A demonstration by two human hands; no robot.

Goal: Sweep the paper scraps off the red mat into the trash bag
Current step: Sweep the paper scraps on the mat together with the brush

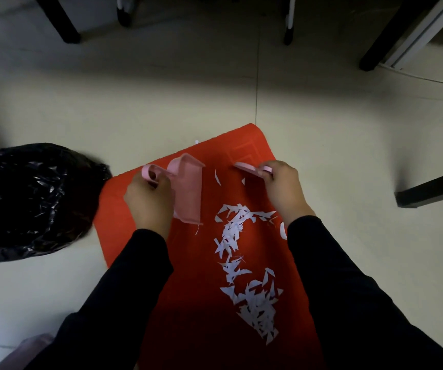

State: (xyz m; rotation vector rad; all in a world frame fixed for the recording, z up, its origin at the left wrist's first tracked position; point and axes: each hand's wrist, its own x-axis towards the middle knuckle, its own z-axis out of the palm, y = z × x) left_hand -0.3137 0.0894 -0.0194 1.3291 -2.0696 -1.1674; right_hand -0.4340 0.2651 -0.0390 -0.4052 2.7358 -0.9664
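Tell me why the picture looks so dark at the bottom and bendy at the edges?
Head view: light falls on the far floor, while the near part of the red mat sits in the person's shadow. The wide lens curves the edges. The trash bag shows small shiny glints, and the paper scraps stay sharp. The left hand and right hand look slightly soft.

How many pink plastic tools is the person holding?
2. The pink plastic dustpan is in the left hand, over the red mat. The small pink plastic brush is in the right hand, partly hidden.
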